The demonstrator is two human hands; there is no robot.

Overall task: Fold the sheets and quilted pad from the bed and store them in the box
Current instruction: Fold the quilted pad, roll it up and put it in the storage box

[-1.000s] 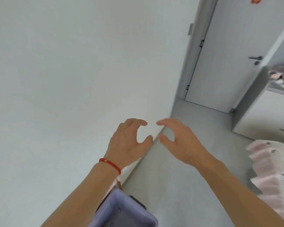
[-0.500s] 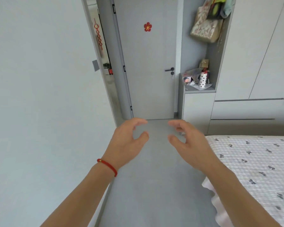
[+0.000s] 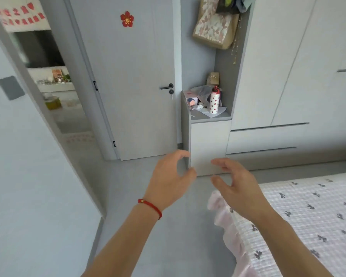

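Observation:
The bed fills the lower right, covered by a white quilted pad (image 3: 312,212) with a small dark bow print and a pink ruffled edge (image 3: 226,218) hanging at its near corner. My left hand (image 3: 168,180), with a red string bracelet at the wrist, hovers over the grey floor with loosely curved fingers and holds nothing. My right hand (image 3: 238,186) floats just above the bed's corner, fingers also loosely curved and empty. The two hands are a short gap apart. The storage box is out of view.
A grey door (image 3: 132,80) with a red flower sticker stands shut ahead. Right of it is a low cabinet (image 3: 208,144) with a dotted bottle (image 3: 214,102) and clutter, then white wardrobe fronts (image 3: 288,76). An open doorway (image 3: 54,86) lies left. Grey floor (image 3: 152,236) runs alongside the bed.
My view has swung right, from the blank wall and a purple box to the door, cabinet and bed. Both hands stay raised, empty, now by the bed corner.

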